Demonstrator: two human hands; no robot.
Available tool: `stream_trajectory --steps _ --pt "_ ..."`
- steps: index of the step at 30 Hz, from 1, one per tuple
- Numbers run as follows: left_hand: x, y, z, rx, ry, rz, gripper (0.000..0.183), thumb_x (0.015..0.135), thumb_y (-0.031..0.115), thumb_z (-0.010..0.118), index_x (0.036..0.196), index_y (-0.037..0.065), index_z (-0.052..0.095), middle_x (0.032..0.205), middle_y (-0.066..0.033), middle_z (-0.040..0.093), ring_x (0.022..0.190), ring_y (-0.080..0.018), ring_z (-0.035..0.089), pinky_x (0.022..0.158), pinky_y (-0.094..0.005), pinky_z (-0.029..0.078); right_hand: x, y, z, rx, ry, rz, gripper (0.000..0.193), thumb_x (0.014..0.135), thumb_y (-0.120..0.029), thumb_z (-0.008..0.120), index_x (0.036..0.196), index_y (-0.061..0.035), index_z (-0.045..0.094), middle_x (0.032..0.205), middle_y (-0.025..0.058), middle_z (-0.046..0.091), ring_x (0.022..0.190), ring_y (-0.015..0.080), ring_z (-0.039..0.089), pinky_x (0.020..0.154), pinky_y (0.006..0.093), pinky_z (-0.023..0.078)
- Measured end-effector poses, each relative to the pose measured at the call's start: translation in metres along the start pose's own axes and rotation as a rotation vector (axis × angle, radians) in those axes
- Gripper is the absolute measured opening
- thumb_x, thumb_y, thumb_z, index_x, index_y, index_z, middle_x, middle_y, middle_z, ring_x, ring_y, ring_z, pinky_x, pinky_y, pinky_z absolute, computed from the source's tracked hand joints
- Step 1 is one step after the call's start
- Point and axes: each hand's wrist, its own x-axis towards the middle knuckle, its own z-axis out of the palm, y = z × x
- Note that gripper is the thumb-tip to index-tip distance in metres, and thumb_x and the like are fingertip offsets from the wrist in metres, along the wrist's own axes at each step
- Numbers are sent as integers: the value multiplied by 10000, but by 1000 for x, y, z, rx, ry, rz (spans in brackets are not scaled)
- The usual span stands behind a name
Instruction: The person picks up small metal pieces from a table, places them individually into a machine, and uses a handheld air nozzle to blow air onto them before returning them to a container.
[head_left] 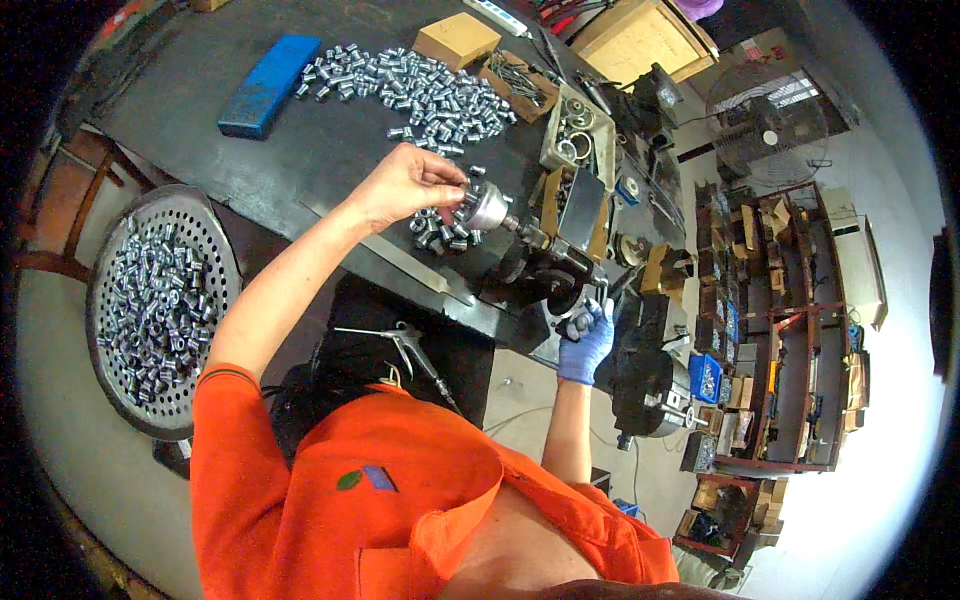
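Note:
My bare left hand (408, 187) has thumb and fingers pinched together at the face of a silver chuck (489, 207); whatever they grip is hidden by the fingers. The chuck sits on the end of a dark bench machine (550, 262) at the table's near edge. In a blue glove, my right hand (587, 340) is closed round a handle (602, 292) beside the machine's black wheel. Small shiny metal sleeves (440, 95) lie heaped beyond my left hand. A few more sleeves (440, 235) lie just under it, next to the chuck.
At left stands a perforated round metal tray (222, 235) full of sleeves. A blue box (270, 85), a cardboard box (457, 40) and a parts tray (580, 130) sit on the dark table. An air gun (408, 345) lies below the table edge. Shelves (775, 340) and a fan (768, 125) stand right.

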Motion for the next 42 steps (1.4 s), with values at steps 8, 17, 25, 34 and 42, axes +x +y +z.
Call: stream_trajectory --steps 8,17,25,34,42 --pt "-2 5 0 36 -23 -20 220 748 -6 627 952 -81 595 788 -122 640 669 -167 631 642 -271 504 -29 -44 30 -80 -70 -175 388 874 -401 509 805 -24 573 465 -22 376 362 64 313 320 214 239" --pt "-3 4 8 46 -18 74 219 735 -66 601 953 -85 595 821 -114 632 707 -147 621 643 -258 511 78 -61 62 -30 -112 -164 381 879 -428 488 783 -66 558 498 -51 359 381 51 298 309 201 213" --pt "-1 3 10 139 16 106 222 727 -59 612 948 -76 602 819 -103 634 715 -141 617 651 -262 509 88 17 0 -92 15 -89 279 870 -340 540 830 -65 568 553 -39 456 418 52 411 354 179 314" --pt "2 -1 7 59 -22 27 220 743 -20 624 951 -85 595 795 -104 633 670 -158 618 641 -270 504 45 13 -24 -69 -45 -11 176 864 -257 526 882 -91 582 719 12 598 583 137 567 562 275 501" --pt "1 4 6 73 13 -25 210 785 40 616 950 -89 590 762 -103 631 625 -149 606 607 -260 491 114 -9 24 -236 10 -153 271 854 -346 551 796 -83 578 605 -17 489 484 102 442 463 251 359"
